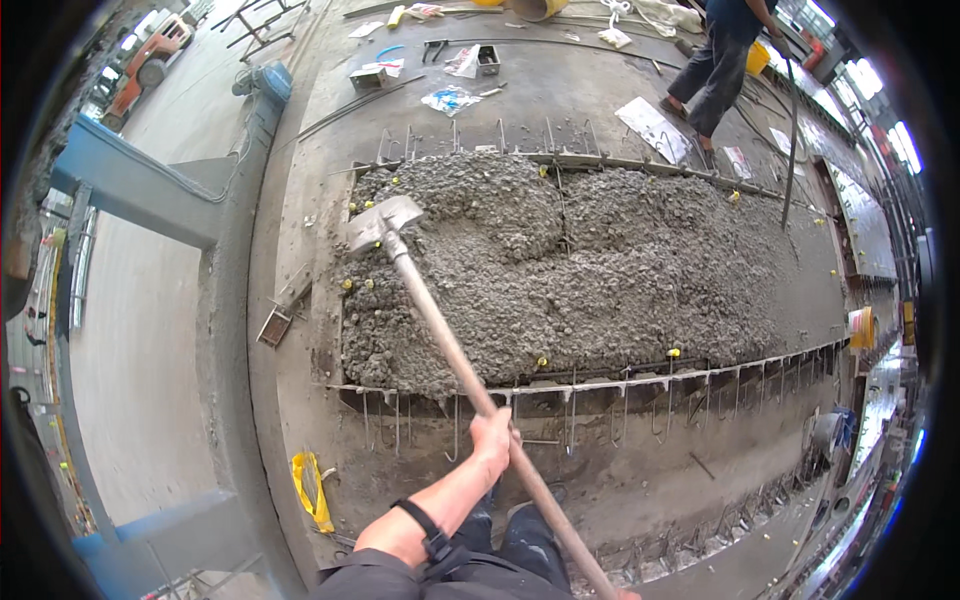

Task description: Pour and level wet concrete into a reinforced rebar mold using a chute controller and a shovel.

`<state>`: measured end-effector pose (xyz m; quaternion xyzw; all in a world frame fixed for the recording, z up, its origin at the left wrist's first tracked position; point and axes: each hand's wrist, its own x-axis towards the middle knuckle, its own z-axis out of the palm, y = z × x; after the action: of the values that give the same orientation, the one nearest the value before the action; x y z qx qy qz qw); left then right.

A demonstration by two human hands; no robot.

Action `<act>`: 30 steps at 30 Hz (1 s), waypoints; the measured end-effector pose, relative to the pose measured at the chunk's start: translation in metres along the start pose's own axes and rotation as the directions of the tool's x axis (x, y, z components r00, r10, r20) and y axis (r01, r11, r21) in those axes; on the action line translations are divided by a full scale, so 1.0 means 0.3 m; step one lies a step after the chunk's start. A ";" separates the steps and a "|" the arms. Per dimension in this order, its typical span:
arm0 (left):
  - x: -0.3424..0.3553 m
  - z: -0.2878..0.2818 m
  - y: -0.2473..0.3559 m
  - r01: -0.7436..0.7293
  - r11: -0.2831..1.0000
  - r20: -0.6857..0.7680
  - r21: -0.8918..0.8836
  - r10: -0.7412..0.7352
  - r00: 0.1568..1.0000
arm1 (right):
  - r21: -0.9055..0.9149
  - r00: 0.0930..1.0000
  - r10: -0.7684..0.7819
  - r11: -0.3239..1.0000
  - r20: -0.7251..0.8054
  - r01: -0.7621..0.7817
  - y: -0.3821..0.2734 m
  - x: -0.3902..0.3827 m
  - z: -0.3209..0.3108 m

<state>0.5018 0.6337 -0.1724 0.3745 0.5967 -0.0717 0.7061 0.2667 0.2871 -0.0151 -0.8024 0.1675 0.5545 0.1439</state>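
A long-handled hoe point(452, 350) slants across the view, its wide metal blade smeared with grey and lying at the left end of the wet concrete point(620, 265). My left hand point(492, 442) is wrapped round the middle of the wooden handle. At the lower edge, a sliver of my right hand point(627, 595) shows at the handle's near end; most of its fingers are out of view. The concrete is lumpy at left and middle, smoother at the right end. It lies inside a long metal form point(640, 380) with hooked bars jutting from its sides.
A co-worker point(722, 60) stands beyond the form at right, near a dark hose point(790, 150). At left runs a blue steel frame point(150, 185). A yellow bag point(312, 490) lies near my feet. Metal boxes point(487, 60) and litter lie behind the form.
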 end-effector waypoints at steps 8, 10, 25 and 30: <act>0.263 0.125 0.051 -0.325 0.895 0.003 0.305 0.340 0.940 | 0.266 0.989 -0.129 0.954 -0.069 0.142 -0.236 -0.018 -0.063; 0.110 0.138 -0.096 -0.279 0.922 0.038 0.267 0.279 0.959 | 0.343 0.990 -0.128 0.929 -0.063 0.142 -0.069 -0.063 -0.034; 0.233 0.434 0.116 -0.370 0.688 0.012 0.624 0.466 0.885 | 0.039 0.947 -0.192 0.977 -0.258 0.208 -0.405 0.159 -0.201; 0.023 0.471 -0.154 -0.292 0.604 -0.001 0.741 0.436 0.900 | 0.215 0.979 -0.087 0.968 -0.187 0.127 -0.122 0.046 -0.209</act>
<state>0.5899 0.5163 -0.1980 0.7412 0.4910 -0.1211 0.4415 0.3398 0.2923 -0.0049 -0.8345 0.1975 0.4503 0.2486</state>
